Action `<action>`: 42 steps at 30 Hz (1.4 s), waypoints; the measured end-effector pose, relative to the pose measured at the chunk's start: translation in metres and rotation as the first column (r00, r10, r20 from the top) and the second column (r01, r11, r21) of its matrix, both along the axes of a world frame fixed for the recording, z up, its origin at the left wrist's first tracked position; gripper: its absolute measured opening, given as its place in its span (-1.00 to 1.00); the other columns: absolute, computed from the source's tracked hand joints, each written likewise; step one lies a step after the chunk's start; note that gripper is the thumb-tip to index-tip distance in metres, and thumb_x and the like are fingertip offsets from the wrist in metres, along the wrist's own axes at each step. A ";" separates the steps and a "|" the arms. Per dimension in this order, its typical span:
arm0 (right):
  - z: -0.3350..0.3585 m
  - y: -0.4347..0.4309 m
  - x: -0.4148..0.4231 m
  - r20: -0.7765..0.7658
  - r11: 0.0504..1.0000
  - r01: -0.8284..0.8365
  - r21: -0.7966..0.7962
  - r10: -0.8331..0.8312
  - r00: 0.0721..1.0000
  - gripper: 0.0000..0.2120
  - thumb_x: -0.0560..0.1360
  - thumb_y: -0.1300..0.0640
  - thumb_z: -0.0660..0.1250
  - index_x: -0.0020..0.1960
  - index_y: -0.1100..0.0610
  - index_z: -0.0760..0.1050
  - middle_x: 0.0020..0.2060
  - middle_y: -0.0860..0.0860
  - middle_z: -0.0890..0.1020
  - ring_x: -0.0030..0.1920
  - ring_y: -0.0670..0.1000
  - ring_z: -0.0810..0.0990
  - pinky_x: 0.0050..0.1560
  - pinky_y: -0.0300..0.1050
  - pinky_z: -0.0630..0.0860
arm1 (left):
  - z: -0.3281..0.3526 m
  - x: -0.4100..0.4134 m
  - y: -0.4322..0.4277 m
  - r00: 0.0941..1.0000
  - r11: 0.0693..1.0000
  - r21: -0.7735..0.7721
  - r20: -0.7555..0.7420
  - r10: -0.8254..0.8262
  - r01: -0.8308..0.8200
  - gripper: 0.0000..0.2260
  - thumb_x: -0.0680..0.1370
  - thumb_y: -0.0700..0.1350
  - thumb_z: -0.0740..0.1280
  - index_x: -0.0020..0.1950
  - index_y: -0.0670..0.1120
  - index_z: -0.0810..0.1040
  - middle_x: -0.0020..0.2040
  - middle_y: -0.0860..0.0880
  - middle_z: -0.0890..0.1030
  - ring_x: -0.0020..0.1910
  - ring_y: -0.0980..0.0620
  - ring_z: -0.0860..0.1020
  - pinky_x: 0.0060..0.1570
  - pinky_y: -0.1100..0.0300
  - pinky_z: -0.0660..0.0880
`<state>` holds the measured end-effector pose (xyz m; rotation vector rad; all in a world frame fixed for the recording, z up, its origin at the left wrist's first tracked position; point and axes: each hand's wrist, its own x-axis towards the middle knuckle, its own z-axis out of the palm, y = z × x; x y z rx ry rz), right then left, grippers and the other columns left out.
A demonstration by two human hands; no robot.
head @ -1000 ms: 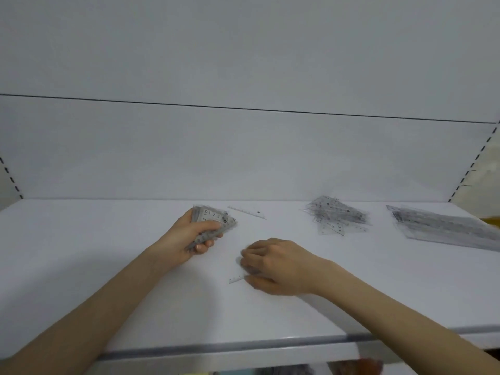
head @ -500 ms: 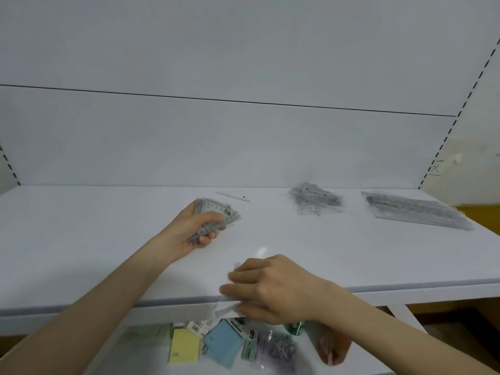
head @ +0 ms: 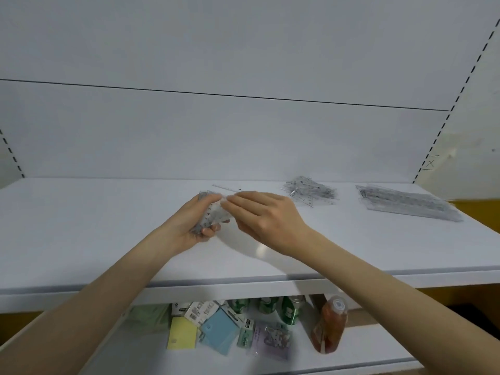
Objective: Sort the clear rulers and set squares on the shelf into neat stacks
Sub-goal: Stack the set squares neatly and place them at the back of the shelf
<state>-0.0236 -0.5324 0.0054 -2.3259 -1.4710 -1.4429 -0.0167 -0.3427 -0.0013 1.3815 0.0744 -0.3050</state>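
I stand at a white shelf point(head: 94, 239), both bare forearms reaching over its front edge. My left hand point(head: 189, 226) curls around a small bundle of clear set squares point(head: 213, 213), thumb on top and fingers wrapped underneath, holding it tilted just above the shelf surface. My right hand point(head: 267, 220) comes in from the right with its fingers stretched nearly straight, their tips meeting the upper edge of the bundle. That spot is blurred, so I cannot tell whether a clear piece is pinched there. Just behind my hands, a single clear ruler point(head: 226, 188) lies flat near the back wall. Further right sits a loose heap of clear rulers and set squares point(head: 308, 192), pieces pointing every way. Well apart from it, at the far right, lies a tidier stack of long clear rulers point(head: 405, 203). On the lower shelf below I see green cans point(head: 289, 309), an orange bottle point(head: 330, 326) leaning, a yellow pad point(head: 182, 334), a blue packet point(head: 219, 331) and a purple packet point(head: 273, 339).
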 end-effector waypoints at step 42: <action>-0.039 -0.009 0.008 -0.640 0.958 -0.103 -0.267 -0.096 0.763 -0.52 0.63 -0.13 0.09 0.04 0.28 0.53 -0.03 0.13 0.61 0.07 0.13 0.55 0.04 0.06 0.50 | -0.004 0.041 0.055 0.986 0.984 -0.070 0.028 0.166 -0.164 -0.76 0.50 -0.35 0.22 0.13 -0.14 0.41 -0.18 -0.26 0.55 -0.50 0.02 0.39 -0.62 0.33 0.25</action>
